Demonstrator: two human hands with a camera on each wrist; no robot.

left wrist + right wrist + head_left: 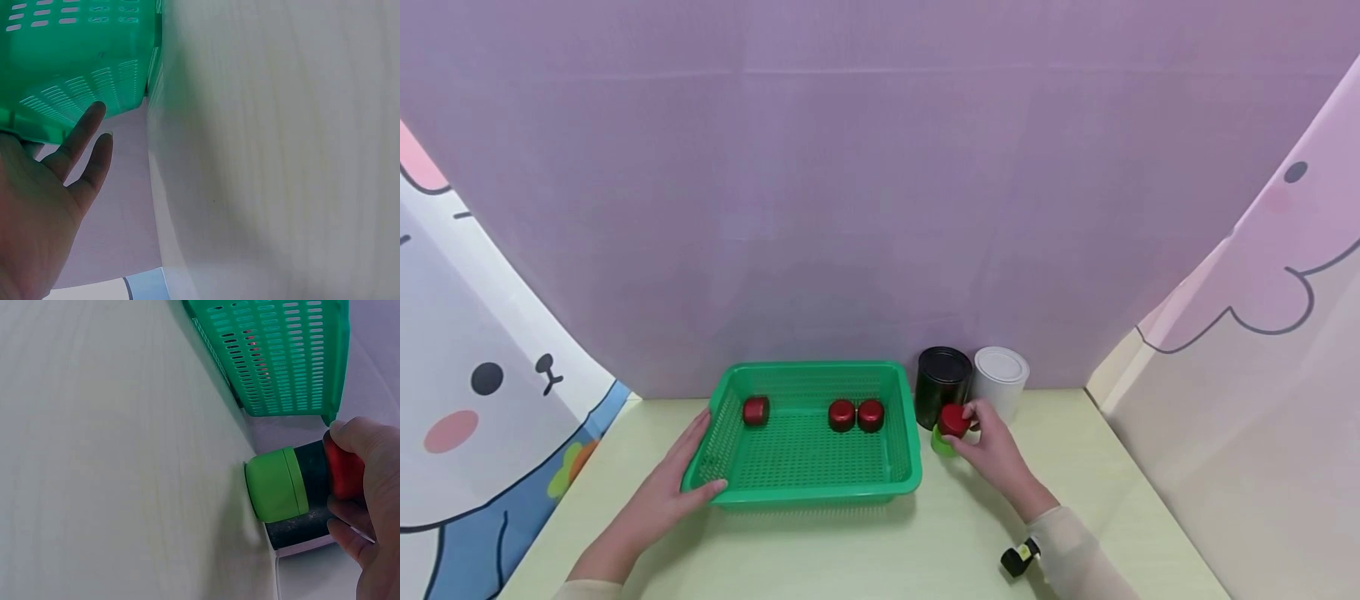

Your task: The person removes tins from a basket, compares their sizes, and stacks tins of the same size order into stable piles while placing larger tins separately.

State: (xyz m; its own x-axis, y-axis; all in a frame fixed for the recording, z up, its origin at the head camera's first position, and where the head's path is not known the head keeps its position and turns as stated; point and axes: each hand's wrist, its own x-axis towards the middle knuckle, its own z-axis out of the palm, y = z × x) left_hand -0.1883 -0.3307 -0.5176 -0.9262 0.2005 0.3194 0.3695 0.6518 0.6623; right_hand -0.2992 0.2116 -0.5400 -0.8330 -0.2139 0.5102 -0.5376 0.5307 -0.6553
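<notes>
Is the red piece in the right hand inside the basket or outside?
Outside: the right hand holds the red piece beside the basket.

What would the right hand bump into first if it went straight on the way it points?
Probably the black can, just beyond the red object the right hand holds, though depth is hard to judge.

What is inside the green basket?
The green basket holds three red cylinders: one near its left end, two side by side toward its right. What lies directly beneath them is covered, so I can't tell.
</notes>
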